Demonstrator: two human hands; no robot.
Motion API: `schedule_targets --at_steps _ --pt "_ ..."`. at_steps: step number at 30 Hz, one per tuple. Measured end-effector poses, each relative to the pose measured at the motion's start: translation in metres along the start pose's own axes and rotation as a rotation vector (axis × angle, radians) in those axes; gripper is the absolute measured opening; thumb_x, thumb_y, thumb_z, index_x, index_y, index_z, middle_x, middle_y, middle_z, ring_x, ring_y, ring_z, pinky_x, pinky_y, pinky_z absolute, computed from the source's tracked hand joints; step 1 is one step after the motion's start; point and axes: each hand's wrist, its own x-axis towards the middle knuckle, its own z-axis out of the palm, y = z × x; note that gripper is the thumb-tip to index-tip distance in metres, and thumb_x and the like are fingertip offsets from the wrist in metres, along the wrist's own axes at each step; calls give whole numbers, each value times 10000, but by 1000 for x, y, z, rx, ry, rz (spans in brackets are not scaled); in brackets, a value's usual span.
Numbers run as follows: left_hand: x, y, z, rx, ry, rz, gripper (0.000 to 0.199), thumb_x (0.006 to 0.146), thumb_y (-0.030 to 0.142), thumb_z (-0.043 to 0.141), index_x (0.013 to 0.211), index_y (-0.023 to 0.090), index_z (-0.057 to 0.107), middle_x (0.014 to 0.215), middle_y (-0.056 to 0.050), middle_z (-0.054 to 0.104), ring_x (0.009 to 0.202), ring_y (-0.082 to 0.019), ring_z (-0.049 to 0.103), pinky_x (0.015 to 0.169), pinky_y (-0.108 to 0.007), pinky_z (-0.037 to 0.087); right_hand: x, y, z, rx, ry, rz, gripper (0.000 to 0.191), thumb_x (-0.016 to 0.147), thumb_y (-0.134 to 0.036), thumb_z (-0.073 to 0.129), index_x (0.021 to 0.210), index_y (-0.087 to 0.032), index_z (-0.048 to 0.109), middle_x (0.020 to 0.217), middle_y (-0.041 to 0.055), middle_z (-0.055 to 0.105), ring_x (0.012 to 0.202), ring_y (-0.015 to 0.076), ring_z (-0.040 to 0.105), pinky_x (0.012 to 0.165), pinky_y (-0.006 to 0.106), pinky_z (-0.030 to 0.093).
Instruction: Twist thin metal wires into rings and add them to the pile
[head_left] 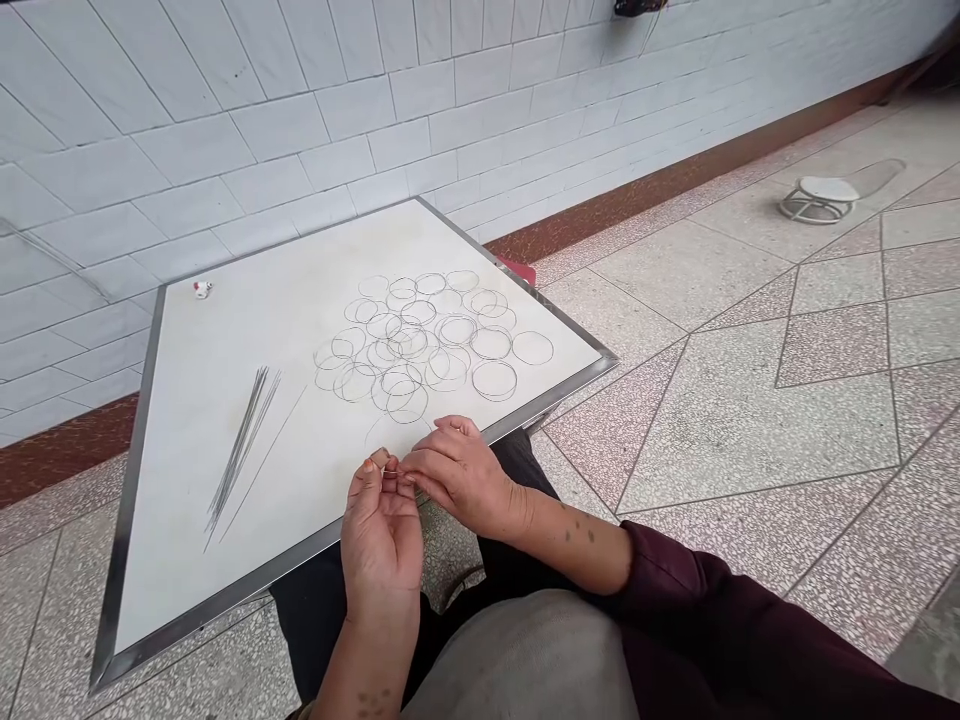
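My left hand [382, 520] is palm up at the table's front edge, its thumb and fingertips pinched on a thin wire. My right hand [457, 470], palm down, pinches the same wire close beside the left fingertips. Part of the wire [369, 425] arcs up over the white tabletop beyond my hands. Many thin wire rings [494, 379] lie overlapping on the table past my hands. To the left is a loose bundle of straight wires [241, 450], with a single wire [274, 440] lying apart on its right.
The white table [202, 380] has a metal rim and stands against a tiled wall [300, 130]. A small red and white object [202, 289] lies near its far left corner. A round stool [821, 198] stands on the floor at right. Something red [519, 270] shows behind the table.
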Motion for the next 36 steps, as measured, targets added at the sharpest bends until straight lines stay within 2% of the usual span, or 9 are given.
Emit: schedule_targets --at_steps 7,11,14,17,19,22,25,29,36 --pt "3 2 -1 17 42 -10 143 874 77 614 792 136 715 810 -15 684 736 -82 634 722 -187 543 1 -3 2 7 55 -64 129 987 -148 496 951 -181 615 823 16 666 775 150 549 885 356 432" --pt "6 3 -2 26 50 -13 164 880 79 604 771 135 713 797 -21 688 718 -83 631 699 -182 543 0 -6 8 -14 54 -54 143 984 -144 499 943 -181 630 815 21 655 779 157 533 831 342 432" --pt "7 6 -3 27 56 -21 151 859 67 624 753 137 706 795 -29 688 713 -91 633 681 -188 544 1 -5 7 -29 7 -46 147 994 -165 512 927 -190 640 799 17 656 797 164 524 834 341 417" --pt "7 11 -5 22 51 -32 130 849 72 640 750 132 699 809 -36 686 716 -104 639 693 -213 557 3 3 -2 20 -55 -76 86 982 -266 592 1002 -206 650 891 19 691 906 182 539 891 354 389" --pt "6 14 -5 16 39 -38 122 845 69 644 753 133 692 831 -39 688 726 -113 645 694 -226 566 4 9 -9 58 -110 -68 202 960 -347 632 1084 -188 635 1001 45 700 990 193 539 917 352 381" --pt "6 18 -6 16 23 -52 123 836 51 639 760 134 686 853 -47 692 741 -121 650 667 -223 568 7 16 -18 97 -178 -69 227 971 -375 608 1090 -186 647 1022 61 703 1004 201 535 920 352 376" --pt "6 20 -7 33 14 -64 116 827 45 642 765 132 687 868 -52 693 739 -123 648 675 -237 576 9 16 -23 101 -222 -115 182 1006 -327 550 1035 -195 672 990 54 707 981 194 534 898 345 367" --pt "10 21 -11 48 -7 -48 92 795 45 671 768 132 687 891 -50 693 737 -126 647 671 -252 579 12 13 -26 65 -256 -169 179 1027 -249 505 1056 -222 680 958 29 709 938 168 536 876 342 343" --pt "18 25 -15 118 -80 -65 98 711 82 766 746 135 691 880 -35 684 725 -112 633 616 -211 541 10 10 -16 7 -226 -196 187 1009 -179 509 1025 -235 687 863 -1 686 859 157 521 815 341 343"
